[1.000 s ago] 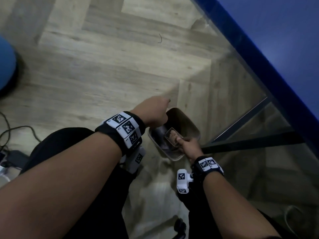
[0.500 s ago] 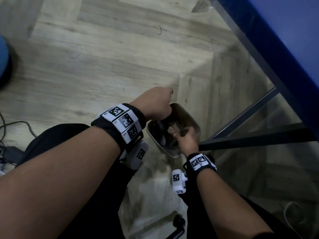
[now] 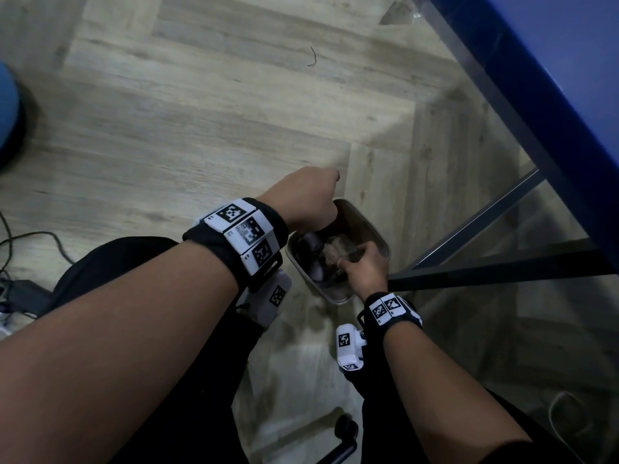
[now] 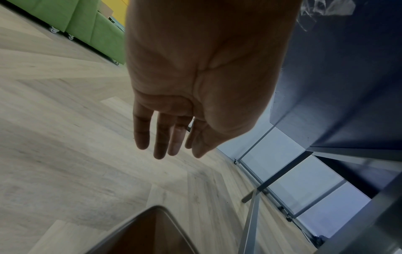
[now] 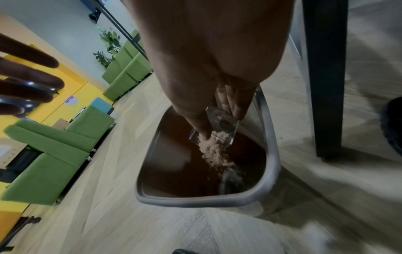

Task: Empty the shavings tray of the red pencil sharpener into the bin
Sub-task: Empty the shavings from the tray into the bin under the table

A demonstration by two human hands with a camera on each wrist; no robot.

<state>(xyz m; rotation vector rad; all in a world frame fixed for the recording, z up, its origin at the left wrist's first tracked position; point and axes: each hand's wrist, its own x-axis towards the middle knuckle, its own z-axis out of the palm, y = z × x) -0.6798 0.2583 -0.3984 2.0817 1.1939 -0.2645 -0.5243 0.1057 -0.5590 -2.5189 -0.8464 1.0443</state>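
My right hand [image 3: 363, 267] pinches the clear shavings tray [image 5: 220, 126] by its sides and tilts it mouth-down inside the bin [image 3: 380, 237]. Pale shavings [image 5: 214, 151] spill out of the tray into the bin's [image 5: 195, 201] dark brown inside. Over the bin's far left rim hovers my left hand [image 3: 310, 200]. In the left wrist view this left hand [image 4: 172, 147] hangs with straight fingers and holds nothing, with the bin's corner [image 4: 156, 208] below it. No view shows the red sharpener.
The small grey-rimmed bin stands on the wood floor beside the dark table legs [image 3: 485, 272] and under the blue tabletop [image 3: 552, 95]. Cables [image 3: 20, 249] lie at the left. My knees flank the bin. Green sofas [image 5: 54, 154] stand further off.
My right hand has pushed the tray deeper into the bin and tipped it over, so the shavings now pour out. The left hand has drawn slightly closer over the bin's rim.
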